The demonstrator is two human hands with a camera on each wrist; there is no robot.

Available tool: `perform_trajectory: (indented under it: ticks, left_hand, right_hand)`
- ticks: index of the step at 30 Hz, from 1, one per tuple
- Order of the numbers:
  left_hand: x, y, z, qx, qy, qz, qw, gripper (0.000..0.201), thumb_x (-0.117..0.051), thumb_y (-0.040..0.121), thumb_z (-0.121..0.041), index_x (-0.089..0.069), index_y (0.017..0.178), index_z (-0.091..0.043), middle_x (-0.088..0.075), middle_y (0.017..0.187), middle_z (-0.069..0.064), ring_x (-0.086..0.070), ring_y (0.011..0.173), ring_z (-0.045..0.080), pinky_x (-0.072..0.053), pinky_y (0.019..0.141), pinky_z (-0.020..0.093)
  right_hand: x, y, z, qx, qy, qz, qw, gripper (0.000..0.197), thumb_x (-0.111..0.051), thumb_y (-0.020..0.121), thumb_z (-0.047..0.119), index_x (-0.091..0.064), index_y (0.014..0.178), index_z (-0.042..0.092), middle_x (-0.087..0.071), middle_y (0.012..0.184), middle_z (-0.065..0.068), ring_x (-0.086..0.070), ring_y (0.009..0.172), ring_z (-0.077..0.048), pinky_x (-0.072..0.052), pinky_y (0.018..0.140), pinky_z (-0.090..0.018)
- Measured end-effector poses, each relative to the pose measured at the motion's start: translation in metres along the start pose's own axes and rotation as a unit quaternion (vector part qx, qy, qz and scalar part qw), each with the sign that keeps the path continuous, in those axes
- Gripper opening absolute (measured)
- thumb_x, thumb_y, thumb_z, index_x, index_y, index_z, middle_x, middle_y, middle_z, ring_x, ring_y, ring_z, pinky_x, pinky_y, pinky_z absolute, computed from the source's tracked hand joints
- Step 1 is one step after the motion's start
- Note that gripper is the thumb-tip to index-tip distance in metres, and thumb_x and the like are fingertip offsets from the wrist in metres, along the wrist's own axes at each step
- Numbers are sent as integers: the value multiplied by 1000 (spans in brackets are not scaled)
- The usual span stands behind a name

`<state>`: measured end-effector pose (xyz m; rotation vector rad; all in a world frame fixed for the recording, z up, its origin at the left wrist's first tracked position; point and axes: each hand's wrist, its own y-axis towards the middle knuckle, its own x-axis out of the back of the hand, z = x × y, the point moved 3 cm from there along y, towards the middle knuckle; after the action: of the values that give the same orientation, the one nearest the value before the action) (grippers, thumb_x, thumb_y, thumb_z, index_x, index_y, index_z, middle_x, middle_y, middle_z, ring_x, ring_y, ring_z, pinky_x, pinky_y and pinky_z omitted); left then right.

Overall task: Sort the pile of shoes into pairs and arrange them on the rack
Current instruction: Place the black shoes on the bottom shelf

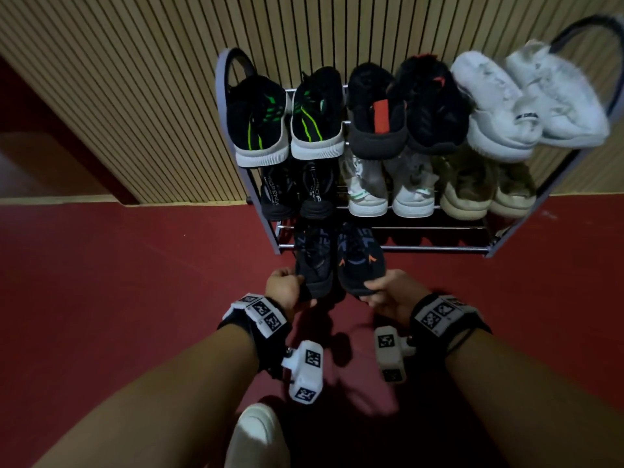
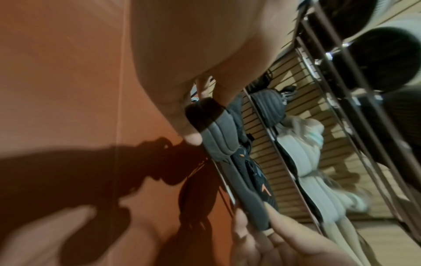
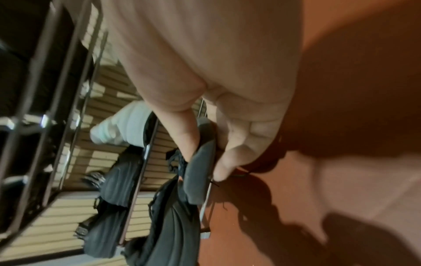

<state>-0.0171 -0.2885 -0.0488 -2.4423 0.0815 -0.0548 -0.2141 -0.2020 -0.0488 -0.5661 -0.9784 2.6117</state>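
Two dark shoes (image 1: 337, 258) pinched at heels, one per hand, left hand (image 1: 285, 288) and right hand (image 1: 385, 290), toes pointing ahead onto lowest rack bars (image 1: 422, 247), likely to seat them side by side as a pair.

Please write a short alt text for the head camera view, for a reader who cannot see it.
Two hands, left hand and right hand, each hold the heel of one dark shoe, placing the pair on the bottom shelf of a shoe rack. Six pairs fill the two shelves above.
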Motion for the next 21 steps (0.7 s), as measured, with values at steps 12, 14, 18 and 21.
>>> perform_trajectory:
  ticks: [12,14,18,21]
  left_hand:
    - [-3,67,-9,-37,14,-32,999,32,-53,92,3,-51,124,3,-63,102,24,-63,76,34,-57,57,38]
    - [-5,77,-8,-38,14,-40,998,36,-54,92,3,-49,128,3,-63,115,27,-64,94,40,-56,80,52]
    - [-8,100,-6,-51,8,-58,997,27,-57,88,6,-54,113,-4,-65,111,24,-64,101,41,-50,91,61]
    - [-4,118,-1,-58,12,-80,995,25,-61,85,5,-56,101,-14,-65,112,30,-64,102,48,-51,88,63]
  right_hand:
    - [-19,72,3,62,-11,22,998,13,-51,93,-3,-62,93,3,-55,65,-13,-40,34,-3,-42,46,-19]
    - [-19,78,5,76,-1,27,997,14,-51,92,-5,-63,91,2,-57,63,-12,-44,35,-3,-41,46,-20]
    - [-20,90,6,87,-16,34,995,10,-58,85,-6,-62,93,-3,-61,62,-13,-53,40,-10,-36,45,-23]
    - [-22,98,-2,75,-42,-22,996,21,-68,78,-3,-59,97,1,-68,80,-18,-65,58,-22,-42,50,-23]
